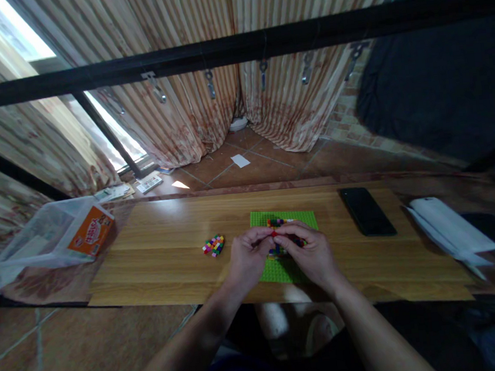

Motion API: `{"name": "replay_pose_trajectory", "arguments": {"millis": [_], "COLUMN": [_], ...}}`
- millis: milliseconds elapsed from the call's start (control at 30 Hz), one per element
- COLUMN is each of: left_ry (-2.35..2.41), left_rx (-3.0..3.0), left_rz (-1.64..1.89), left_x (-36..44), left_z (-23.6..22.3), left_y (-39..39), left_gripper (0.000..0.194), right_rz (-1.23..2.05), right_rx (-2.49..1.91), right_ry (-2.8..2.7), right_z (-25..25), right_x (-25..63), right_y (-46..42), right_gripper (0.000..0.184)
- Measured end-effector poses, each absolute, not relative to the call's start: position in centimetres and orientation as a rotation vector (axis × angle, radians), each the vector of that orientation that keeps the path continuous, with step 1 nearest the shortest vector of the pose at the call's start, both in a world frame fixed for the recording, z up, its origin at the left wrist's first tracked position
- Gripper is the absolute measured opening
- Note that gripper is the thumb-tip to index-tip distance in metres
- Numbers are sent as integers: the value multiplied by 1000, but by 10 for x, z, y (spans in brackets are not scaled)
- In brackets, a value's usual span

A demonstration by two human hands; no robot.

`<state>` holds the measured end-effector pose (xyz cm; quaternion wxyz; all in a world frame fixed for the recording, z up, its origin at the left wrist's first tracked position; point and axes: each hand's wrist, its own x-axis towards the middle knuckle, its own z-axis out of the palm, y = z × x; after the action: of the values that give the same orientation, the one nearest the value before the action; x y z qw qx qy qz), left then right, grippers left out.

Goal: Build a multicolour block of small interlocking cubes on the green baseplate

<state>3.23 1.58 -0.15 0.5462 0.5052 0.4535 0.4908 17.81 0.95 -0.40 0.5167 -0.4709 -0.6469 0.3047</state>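
From where I stand, I see a person bent over a wood-grain counter (157, 254), both bare hands brought together above a green studded baseplate (278, 272). The left hand (245, 259) and the right hand (315, 253) meet at the tips, thumb and forefinger of each nearly closed. Their fingers (258, 232) pinch a small red brick (273, 234) between them, right over the middle of the baseplate; how much of its weight each hand takes, I can't tell.

Under and around the hands, multicoloured bricks (274, 222) sit on the baseplate, a row showing beyond the fingertips and more half hidden below. Just beside the left hand, on the bare wood, lies a loose cluster of tiny bricks (214, 245) in red, yellow, pink, white, green and other colours.

Over on the right-hand side of the counter, well apart from the baseplate, a black smartphone (367, 211) lies flat. Past the counter's left end stands a clear plastic bin (42, 233) with an orange label (92, 231). Striped curtains (204, 113) hang behind a dark bar (216, 53).
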Motion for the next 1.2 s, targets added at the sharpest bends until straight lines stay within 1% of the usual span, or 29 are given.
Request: {"name": "replay_pose_trajectory", "arguments": {"millis": [233, 433, 533, 600, 700, 800, 1000, 1200], "left_ry": [1095, 1104, 1052, 1011, 940, 861, 812, 872], "left_rx": [1242, 1340, 1238, 1081, 835, 709, 617, 747], "left_rz": [1175, 1135, 1132, 1128, 1092, 1048, 1042, 1020], "left_x": [31, 31, 34, 35, 34, 32, 33, 34], "left_z": [-11, -3, 2, 3, 5, 6, 4, 5], "left_y": [12, 8, 7, 6, 4, 4, 3, 4], "left_gripper": [11, 14, 16, 21, 28, 29, 29, 32], "right_rz": [726, 681, 610, 583, 590, 605, 668, 674], "right_rx": [-1104, -1085, -1104, -1108, -1103, -1078, -1010, -1078], "right_ry": [-1548, -1609, -1674, -1714, -1743, -1733, -1667, -1572], "right_z": [-5, -8, -7, -6, -3, -2, -1, -1], "right_x": [174, 175, 176, 176, 175, 175, 173, 179], "right_y": [8, 9, 7, 6, 4, 3, 3, 5], "right_gripper": [11, 11, 15, 17, 19, 18, 17, 13]}}
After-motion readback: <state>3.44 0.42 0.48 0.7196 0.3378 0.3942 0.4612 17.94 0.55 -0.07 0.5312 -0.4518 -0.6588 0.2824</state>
